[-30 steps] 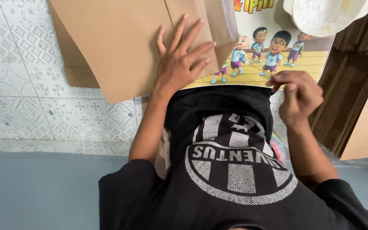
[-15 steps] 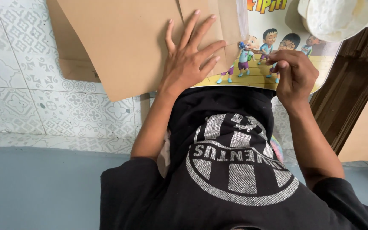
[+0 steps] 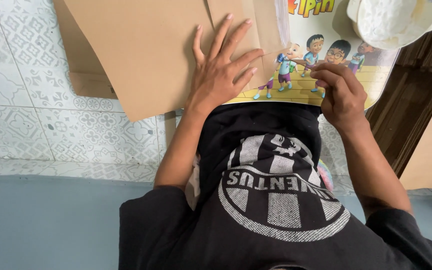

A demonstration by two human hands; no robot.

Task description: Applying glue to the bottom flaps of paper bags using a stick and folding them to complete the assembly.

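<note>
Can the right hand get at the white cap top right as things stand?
Probably yes. The right hand rests on the cartoon board, just below the white cap, and nothing lies between them. Its fingers are curled, apparently holding nothing.

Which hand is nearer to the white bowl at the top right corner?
Right. The right hand is curled on the cartoon board just below and left of the white bowl; the left hand lies flat on the brown paper sheet, farther left.

Paper sheet [image 3: 146, 50] left of cartoon board [image 3: 321, 65] (overlapping its edge).
</note>
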